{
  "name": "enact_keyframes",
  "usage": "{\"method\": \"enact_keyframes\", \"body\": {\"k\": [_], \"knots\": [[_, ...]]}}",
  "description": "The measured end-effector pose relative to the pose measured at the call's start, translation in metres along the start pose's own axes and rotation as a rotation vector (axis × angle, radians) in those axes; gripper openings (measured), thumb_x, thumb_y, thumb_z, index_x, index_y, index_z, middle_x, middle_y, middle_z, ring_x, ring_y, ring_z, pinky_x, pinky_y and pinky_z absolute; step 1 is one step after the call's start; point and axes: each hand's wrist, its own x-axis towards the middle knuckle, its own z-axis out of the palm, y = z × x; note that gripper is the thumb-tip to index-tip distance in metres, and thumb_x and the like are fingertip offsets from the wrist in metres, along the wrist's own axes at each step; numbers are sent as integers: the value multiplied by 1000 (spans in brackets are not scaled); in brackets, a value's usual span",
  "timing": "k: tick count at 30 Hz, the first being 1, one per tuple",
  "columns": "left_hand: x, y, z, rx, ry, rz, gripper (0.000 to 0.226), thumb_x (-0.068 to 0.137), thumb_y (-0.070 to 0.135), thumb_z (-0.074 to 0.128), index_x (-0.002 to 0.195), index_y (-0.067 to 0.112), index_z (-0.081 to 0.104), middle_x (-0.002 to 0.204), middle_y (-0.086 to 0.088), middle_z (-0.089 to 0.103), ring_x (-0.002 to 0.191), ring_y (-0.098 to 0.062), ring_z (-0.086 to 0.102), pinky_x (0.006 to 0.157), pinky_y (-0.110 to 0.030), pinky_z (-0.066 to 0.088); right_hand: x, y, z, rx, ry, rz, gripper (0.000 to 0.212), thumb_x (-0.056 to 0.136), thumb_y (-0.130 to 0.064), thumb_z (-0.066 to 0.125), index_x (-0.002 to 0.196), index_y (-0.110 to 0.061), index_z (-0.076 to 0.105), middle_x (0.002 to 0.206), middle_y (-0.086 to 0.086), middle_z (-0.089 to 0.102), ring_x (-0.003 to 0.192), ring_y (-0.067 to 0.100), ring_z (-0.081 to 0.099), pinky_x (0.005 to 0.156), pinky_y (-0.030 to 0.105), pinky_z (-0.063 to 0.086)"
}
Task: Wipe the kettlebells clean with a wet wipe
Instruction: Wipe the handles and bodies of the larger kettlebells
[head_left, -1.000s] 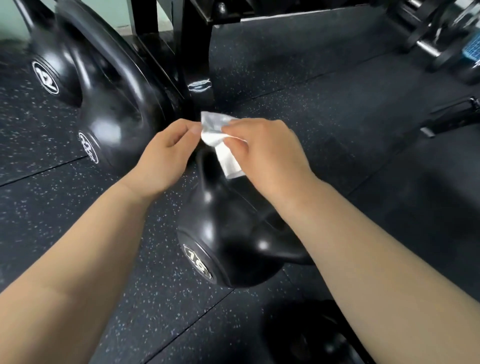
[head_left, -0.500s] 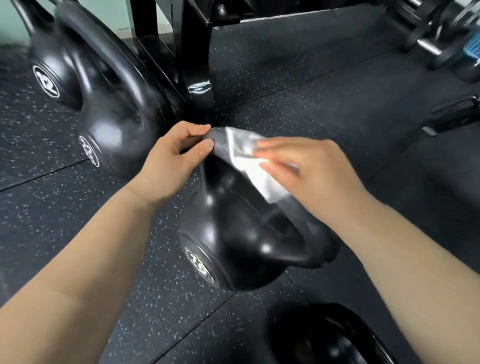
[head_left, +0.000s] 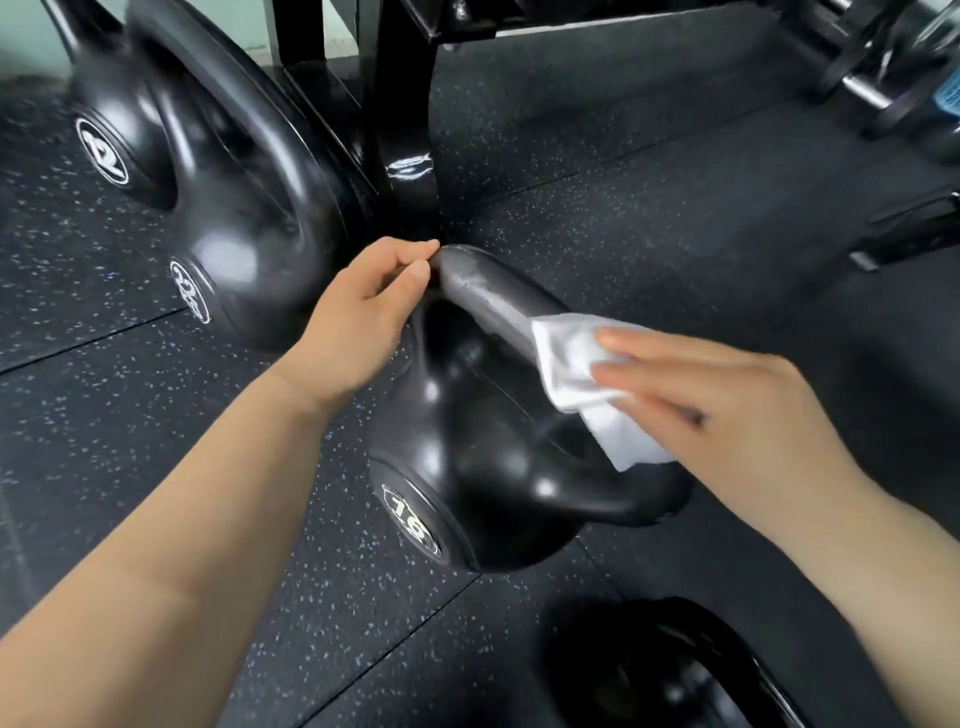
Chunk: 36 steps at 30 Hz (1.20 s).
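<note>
A black kettlebell marked 16 (head_left: 483, 467) lies tilted on the rubber floor, its handle pointing up and away from me. My left hand (head_left: 363, 317) pinches the far left corner of the handle. My right hand (head_left: 727, 410) presses a white wet wipe (head_left: 576, 374) flat against the right part of the handle bar, fingers stretched over it. The stretch of handle left of the wipe looks dull and damp. Two more black kettlebells stand at the left: one marked 22 (head_left: 244, 249), and one marked 12 (head_left: 109, 140) behind it.
A black steel rack post (head_left: 405, 130) rises just behind the handle. Another dark round weight (head_left: 675, 670) sits at the bottom edge near my right forearm. Dumbbells and a bar (head_left: 883, 67) lie at the top right. The floor is speckled black rubber matting (head_left: 649, 208).
My right hand has slid the wipe down the handle from its far left corner toward the right. My left hand has kept its pinch on the handle's corner.
</note>
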Motion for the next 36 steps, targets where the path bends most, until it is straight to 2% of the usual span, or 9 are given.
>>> {"method": "enact_keyframes", "body": {"k": [3,7,11,15,18,22,27,32,36], "knots": [[-1,0,1,8,3,11,16,92,17,45,98,26,56,92,21,55,77,17,51,81,-7,41,49,-12,17,-66,-2,-54,27,77,-25,55,94,-14,72,111,3,69,98,13,62,86,18,40],[-2,0,-1,59,4,18,16,92,20,46,86,32,56,79,20,53,65,18,48,65,1,39,91,-19,37,-5,-49,23,24,85,-14,55,106,-16,67,126,2,60,116,17,54,97,26,36],[-2,-4,-3,117,1,79,23,94,11,41,108,21,55,97,19,54,84,19,47,78,4,33,57,-9,23,104,19,69,24,82,-16,61,105,-18,67,122,-5,61,111,3,54,94,8,33],[-5,-5,-1,170,25,112,33,93,8,40,125,12,48,117,7,49,111,-2,42,84,9,26,-2,1,6,90,42,74,33,73,-31,58,103,-21,66,110,-26,54,97,-31,43,84,-8,29],[-11,-6,2,155,19,118,38,93,11,40,131,14,41,124,9,41,120,-2,36,95,3,26,-21,6,-10,276,72,241,14,73,-22,65,81,-29,73,82,-46,60,86,-24,54,75,-5,37],[-25,-10,13,215,-31,277,47,87,22,44,129,31,25,132,19,24,125,13,18,101,4,13,-16,26,-22,624,208,568,41,85,-10,53,61,-38,71,69,-25,70,70,-7,64,59,7,50],[-25,-6,11,226,-28,245,46,91,11,46,125,35,26,135,13,26,127,5,20,87,12,15,2,21,-7,658,-76,539,29,84,-14,54,72,-34,71,80,-19,73,81,-1,66,72,17,52],[-22,0,8,238,-40,202,44,91,11,45,132,22,36,131,12,30,123,4,24,86,13,13,44,8,5,559,-53,417,25,84,-13,56,86,-36,67,80,-20,69,77,-7,64,72,7,49],[-23,1,4,232,-60,193,44,91,12,45,130,28,35,131,13,29,123,5,24,84,14,13,91,-2,26,548,-149,420,20,87,-15,54,104,-20,65,90,-9,66,83,2,63,76,10,48]]}}
